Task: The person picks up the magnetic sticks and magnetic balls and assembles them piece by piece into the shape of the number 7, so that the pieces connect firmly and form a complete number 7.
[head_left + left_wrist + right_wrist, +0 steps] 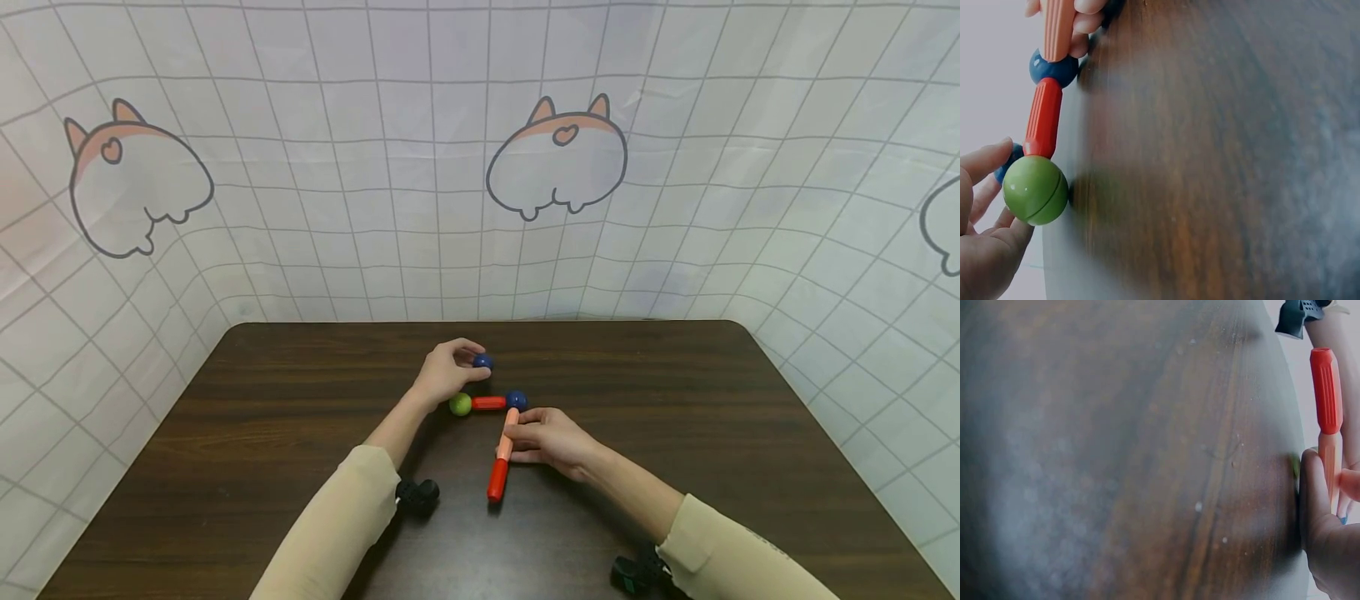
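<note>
My left hand [444, 372] pinches a dark blue ball [483, 362] between thumb and fingers, just beyond a row of toy pieces. That row has a green ball [461, 405], a short red rod [489, 402] and another blue ball [517, 401], joined end to end on the table. My right hand [558, 437] grips a ridged orange rod [1329, 453], with a second red rod [1327, 390] on its near end. The orange rod's far end meets the row's blue ball [1054, 67] in the left wrist view; whether they are attached I cannot tell.
The pieces lie mid-table on a dark wood-grain table [300, 433] with rounded far corners. A white grid-patterned cloth [420, 250] with cartoon animals hangs behind and at the sides. Black wrist devices [417, 493] sit under both sleeves.
</note>
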A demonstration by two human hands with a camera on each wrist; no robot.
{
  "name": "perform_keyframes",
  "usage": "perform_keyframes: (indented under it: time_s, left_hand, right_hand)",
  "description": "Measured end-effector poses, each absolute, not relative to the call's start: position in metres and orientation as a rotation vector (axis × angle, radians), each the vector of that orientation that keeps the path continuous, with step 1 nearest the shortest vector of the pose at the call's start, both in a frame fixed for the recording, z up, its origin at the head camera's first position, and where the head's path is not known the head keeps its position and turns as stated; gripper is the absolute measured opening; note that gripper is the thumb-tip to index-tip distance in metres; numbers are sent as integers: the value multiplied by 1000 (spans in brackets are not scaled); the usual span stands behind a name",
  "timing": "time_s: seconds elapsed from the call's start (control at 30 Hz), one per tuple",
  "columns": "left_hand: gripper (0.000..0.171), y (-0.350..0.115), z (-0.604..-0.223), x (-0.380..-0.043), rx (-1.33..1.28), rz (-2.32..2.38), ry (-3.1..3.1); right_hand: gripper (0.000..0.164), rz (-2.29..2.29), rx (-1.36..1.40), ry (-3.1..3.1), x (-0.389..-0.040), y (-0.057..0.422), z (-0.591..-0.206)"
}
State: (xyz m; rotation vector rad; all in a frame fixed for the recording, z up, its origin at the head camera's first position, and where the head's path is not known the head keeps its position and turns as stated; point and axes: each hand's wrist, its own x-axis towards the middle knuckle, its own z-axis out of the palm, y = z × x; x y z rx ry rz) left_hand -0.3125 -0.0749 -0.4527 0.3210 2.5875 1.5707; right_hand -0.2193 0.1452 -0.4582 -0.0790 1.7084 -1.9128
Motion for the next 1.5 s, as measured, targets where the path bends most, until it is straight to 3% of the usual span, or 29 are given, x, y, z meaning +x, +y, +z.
perform_keyframes:
  time_s: [1.5]
  left_hand:
    - [35,-114,-433,-274,422,1571,2617]
  right_hand:
    - [44,-1895,-30,1726,-220,144,-458]
